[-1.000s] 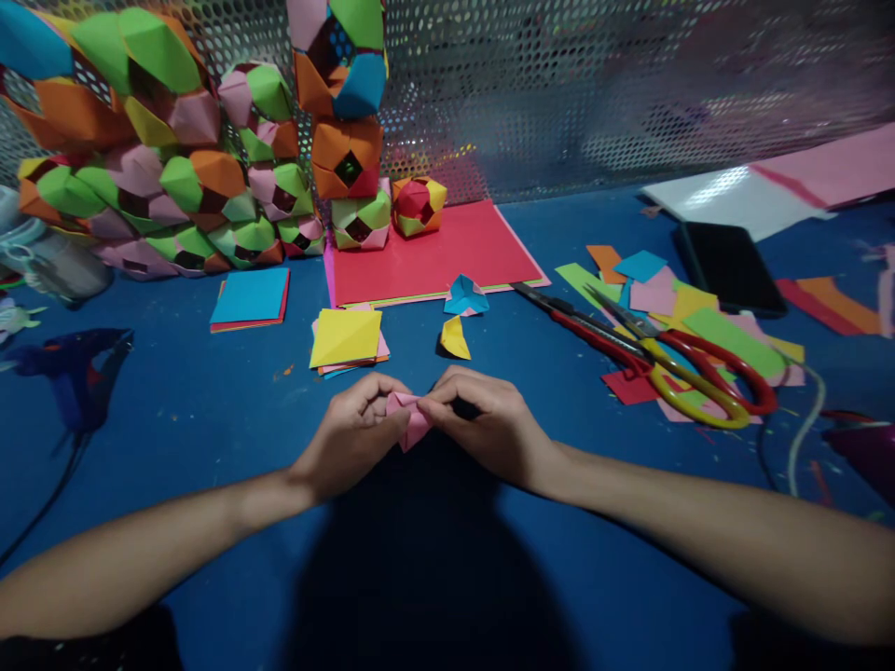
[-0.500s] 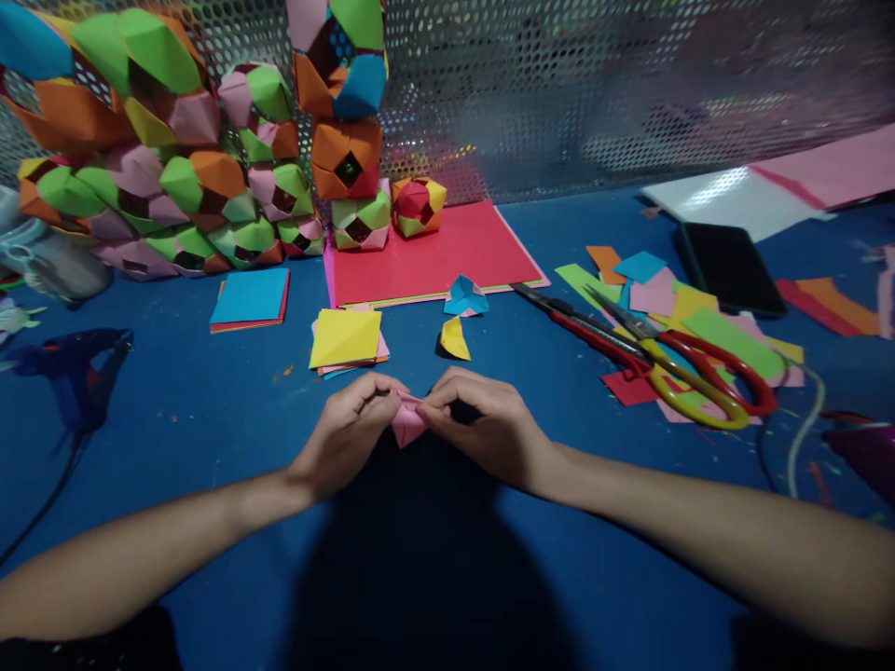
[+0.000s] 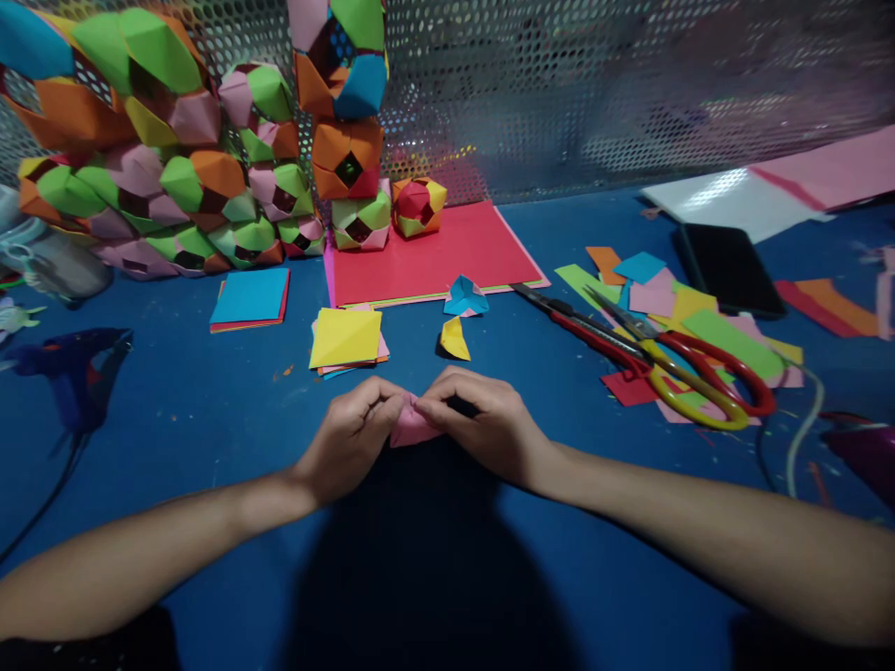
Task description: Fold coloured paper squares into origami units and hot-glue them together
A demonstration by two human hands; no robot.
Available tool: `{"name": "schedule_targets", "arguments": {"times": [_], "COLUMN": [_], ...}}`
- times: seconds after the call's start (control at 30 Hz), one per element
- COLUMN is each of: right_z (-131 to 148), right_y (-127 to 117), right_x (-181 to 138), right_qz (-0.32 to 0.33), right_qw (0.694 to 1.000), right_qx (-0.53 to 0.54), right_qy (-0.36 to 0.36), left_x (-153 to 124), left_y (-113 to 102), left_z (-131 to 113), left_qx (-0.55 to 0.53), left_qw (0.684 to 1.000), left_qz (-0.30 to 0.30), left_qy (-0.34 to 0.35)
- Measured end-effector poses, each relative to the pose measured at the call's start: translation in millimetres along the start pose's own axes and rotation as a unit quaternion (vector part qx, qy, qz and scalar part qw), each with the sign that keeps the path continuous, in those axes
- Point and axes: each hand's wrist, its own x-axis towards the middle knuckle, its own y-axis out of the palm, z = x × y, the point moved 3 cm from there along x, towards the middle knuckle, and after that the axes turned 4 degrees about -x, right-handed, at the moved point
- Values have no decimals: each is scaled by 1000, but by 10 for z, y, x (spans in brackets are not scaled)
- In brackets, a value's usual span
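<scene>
Both my hands meet over the blue table near its front middle. My left hand (image 3: 348,438) and my right hand (image 3: 482,424) pinch a small folded pink paper piece (image 3: 407,431) between their fingertips, with the fingers curled round it. Most of the pink piece is hidden by the fingers. Just beyond the hands lie a folded yellow paper unit (image 3: 455,337) and a folded blue paper unit (image 3: 465,296). A small stack of paper squares with a yellow one on top (image 3: 346,338) lies to the left of those.
Stacked multicoloured paper balls (image 3: 174,158) fill the back left against a perforated metal wall. A red sheet (image 3: 426,256), a blue square stack (image 3: 250,298), two pairs of scissors (image 3: 657,359), paper scraps, a black phone (image 3: 729,268) and a blue glue gun (image 3: 70,373) lie around.
The pink piece has turned between my fingertips and now lies flatter and lower; both hands have stayed in the same spot.
</scene>
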Motion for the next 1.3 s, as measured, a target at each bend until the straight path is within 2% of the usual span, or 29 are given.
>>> {"name": "schedule_targets", "arguments": {"times": [0.87, 0.93, 1.03, 1.13, 1.3], "right_z": [15, 11, 9, 9, 10], "right_y": [1, -3, -6, 1, 10], "right_x": [-12, 0, 18, 21, -13], "right_qz": [24, 29, 37, 33, 13], "right_qw": [1000, 1000, 999, 999, 999], "right_qx": [-1, 10, 21, 6, -37], "right_qy": [-19, -2, 23, 21, -11], "left_x": [18, 30, 50, 57, 42], "left_y": [28, 21, -12, -29, -6], "left_z": [-29, -25, 1, 29, 31], "left_qx": [-27, -27, -25, -29, -35], "left_qw": [999, 999, 999, 997, 998], "left_qz": [36, 23, -32, -68, -32], "left_qy": [16, 12, -18, -38, -33]}}
